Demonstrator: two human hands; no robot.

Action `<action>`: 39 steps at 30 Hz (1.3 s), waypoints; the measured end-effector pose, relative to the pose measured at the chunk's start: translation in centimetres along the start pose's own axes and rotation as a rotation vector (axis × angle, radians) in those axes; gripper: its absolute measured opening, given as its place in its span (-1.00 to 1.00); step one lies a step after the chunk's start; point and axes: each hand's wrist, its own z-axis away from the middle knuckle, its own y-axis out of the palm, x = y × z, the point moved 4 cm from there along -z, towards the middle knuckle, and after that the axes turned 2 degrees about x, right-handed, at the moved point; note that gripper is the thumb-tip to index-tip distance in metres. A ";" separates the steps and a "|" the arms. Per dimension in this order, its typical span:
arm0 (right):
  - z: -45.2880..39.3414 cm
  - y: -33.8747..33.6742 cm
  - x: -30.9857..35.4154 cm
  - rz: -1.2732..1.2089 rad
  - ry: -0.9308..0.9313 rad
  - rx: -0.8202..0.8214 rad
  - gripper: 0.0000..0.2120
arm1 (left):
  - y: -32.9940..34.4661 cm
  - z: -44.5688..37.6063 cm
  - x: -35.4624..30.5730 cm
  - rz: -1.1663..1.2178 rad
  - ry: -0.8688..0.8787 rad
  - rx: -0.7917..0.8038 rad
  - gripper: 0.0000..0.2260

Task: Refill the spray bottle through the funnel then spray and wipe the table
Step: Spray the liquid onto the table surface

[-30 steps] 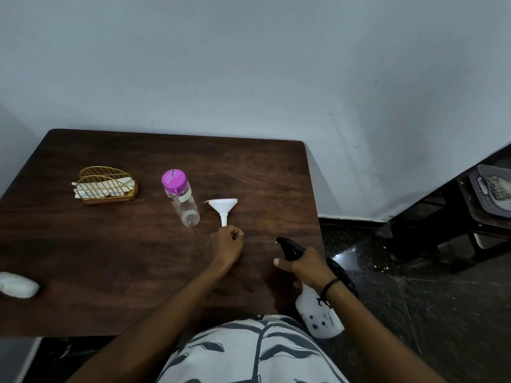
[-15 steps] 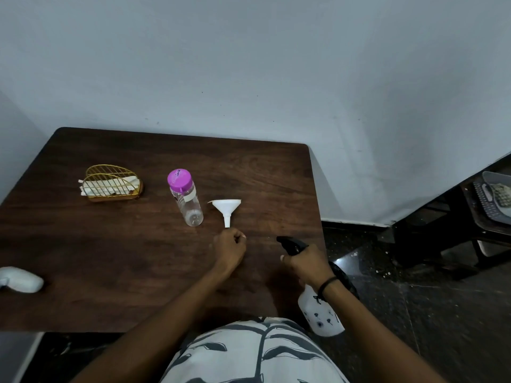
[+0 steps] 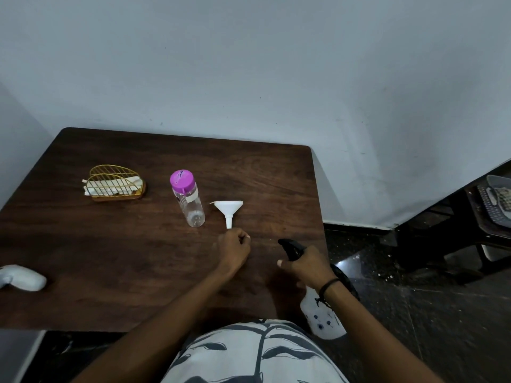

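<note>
Looking down from the head camera, I see my right hand [image 3: 305,265] wrapped around the neck of the spray bottle [image 3: 322,317], thumb stretched out to the left and the fingers curled tight just behind the black trigger head, whose nozzle points away from me over the near right part of the table [image 3: 132,272]. The bottle's white body, printed with small dark flowers, hangs tilted past the table's near right corner, above the dark floor [image 3: 414,313]. My left hand [image 3: 234,248] rests on the table in a loose fist; whether its fingers pinch anything I cannot tell, since the knuckles hide the fingertips. It sits just in front of the white funnel [image 3: 229,212], which lies on its side with the spout pointing toward me and the tip right at my knuckles; I cannot tell if they touch. Just left of the funnel stands a clear plastic bottle [image 3: 190,204] with a purple cap, its lid on. Farther left, near the back, a gold wire holder [image 3: 114,183] carries folded white napkins. A white object [image 3: 23,277] lies at the table's left edge, partly cut off. A black band circles my right wrist.
</note>
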 end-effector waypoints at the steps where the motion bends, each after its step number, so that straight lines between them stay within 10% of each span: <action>1: 0.0 -0.1 0.1 -0.034 0.003 0.026 -0.59 | 0.1 0.0 -0.1 0.002 0.008 0.000 -0.86; 11: 0.0 -0.5 -0.1 -0.247 -0.009 0.032 -0.58 | 0.9 0.2 -0.6 0.010 0.054 0.009 -0.89; 20: 5.8 -2.0 1.4 -0.617 -0.460 -0.193 -0.92 | 1.2 0.3 -0.5 0.075 0.097 0.015 -0.85; 26: 5.9 -1.5 -0.4 -0.622 -0.321 -0.343 -0.68 | 1.8 0.2 -0.1 0.050 0.097 0.012 -0.85; 34: 3.6 -0.2 -2.6 -0.135 -0.035 -0.159 -0.48 | 2.5 0.3 0.0 0.001 0.093 0.020 -0.85; 39: 3.7 -1.1 -1.4 -0.187 -0.022 -0.176 -0.61 | 2.7 0.2 0.2 -0.031 0.088 0.013 -0.82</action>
